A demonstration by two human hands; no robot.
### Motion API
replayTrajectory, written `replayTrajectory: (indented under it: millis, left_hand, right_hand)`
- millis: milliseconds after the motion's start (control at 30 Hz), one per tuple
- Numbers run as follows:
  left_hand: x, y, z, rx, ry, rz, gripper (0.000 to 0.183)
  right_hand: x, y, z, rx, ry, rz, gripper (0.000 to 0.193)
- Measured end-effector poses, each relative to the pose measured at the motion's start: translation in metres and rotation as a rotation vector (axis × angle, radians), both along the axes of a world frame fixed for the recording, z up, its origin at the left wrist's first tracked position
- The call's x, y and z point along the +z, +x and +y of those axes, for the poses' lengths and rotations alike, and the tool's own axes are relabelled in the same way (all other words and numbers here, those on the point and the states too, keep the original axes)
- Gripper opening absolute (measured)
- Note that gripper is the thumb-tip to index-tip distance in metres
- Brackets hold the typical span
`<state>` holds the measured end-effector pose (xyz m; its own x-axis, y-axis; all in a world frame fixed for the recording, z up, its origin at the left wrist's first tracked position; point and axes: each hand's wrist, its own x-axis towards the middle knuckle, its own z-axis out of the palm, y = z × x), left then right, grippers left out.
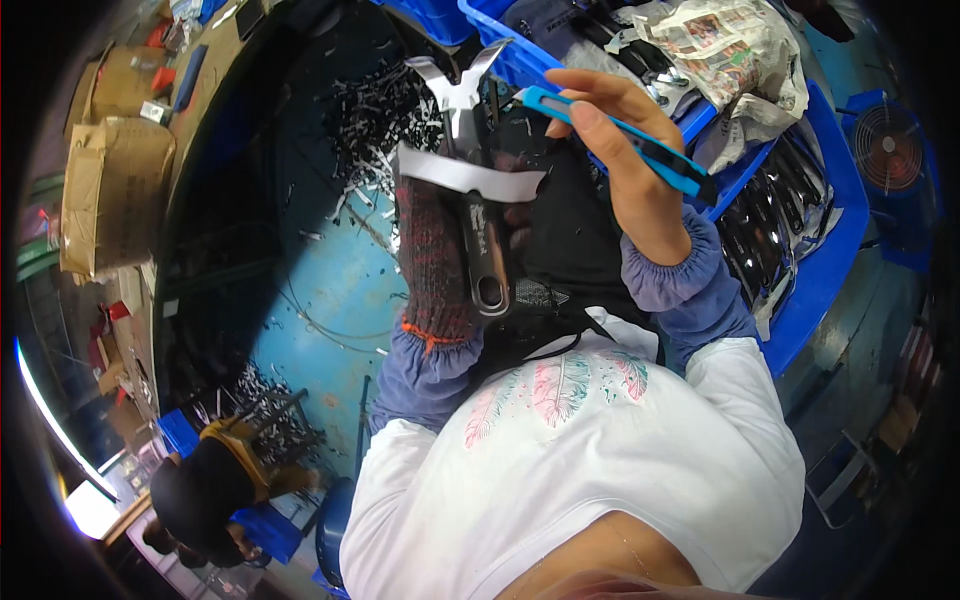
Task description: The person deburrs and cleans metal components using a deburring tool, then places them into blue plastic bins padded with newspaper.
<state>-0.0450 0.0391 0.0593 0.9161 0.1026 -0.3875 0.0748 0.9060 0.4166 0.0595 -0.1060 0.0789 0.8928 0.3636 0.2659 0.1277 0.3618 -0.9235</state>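
My left hand (432,245), in a dark red and black knitted glove, is closed around a forked metal tool (490,250). The tool has a dark handle with a hole at its lower end and a shiny Y-shaped head pointing away from me. A curved white strip (470,174) crosses in front of the handle; whether it is still attached I cannot tell. My bare right hand (635,150) grips a bright blue utility knife (600,128), tilted with its tip toward the tool's head. Some left fingers are hidden behind the tool.
Blue crates (845,250) at the right hold several dark-handled tools (765,215) and crumpled newspaper (715,50). White scraps (375,130) litter the blue-green floor. A fan (888,145) stands far right, a cardboard box (115,195) left. Another person (205,495) sits at lower left.
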Motion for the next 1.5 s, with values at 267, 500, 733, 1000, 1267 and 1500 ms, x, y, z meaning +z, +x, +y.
replayTrajectory:
  millis: [267, 500, 733, 1000, 1267, 1500]
  left_hand:
    - [0.016, 0.001, -0.011, -0.012, 0.352, 0.063, 0.071]
    - [0.034, -0.012, -0.010, -0.180, 0.382, 0.060, 0.070]
    - [0.043, -0.016, -0.008, -0.226, 0.509, -0.009, 0.056]
    - [0.039, -0.021, 0.003, -0.255, 0.439, 0.071, 0.056]
    - [0.035, -0.012, -0.012, -0.130, 0.264, 0.197, 0.048]
    - [-0.032, -0.001, -0.007, 0.482, 2.016, -0.492, 0.062]
  right_hand:
    - [0.005, -0.005, -0.009, -0.159, -0.135, -0.380, 0.027]
    - [-0.003, 0.008, -0.011, 0.011, -0.181, -0.561, 0.027]
    - [0.001, 0.021, -0.018, 0.127, -0.202, -0.681, 0.027]
    - [0.011, 0.028, -0.021, 0.162, -0.324, -0.799, 0.025]
    - [-0.006, 0.020, -0.012, 0.073, -0.396, -0.741, 0.018]
    - [-0.001, -0.008, 0.026, -0.155, -0.328, -0.621, 0.013]
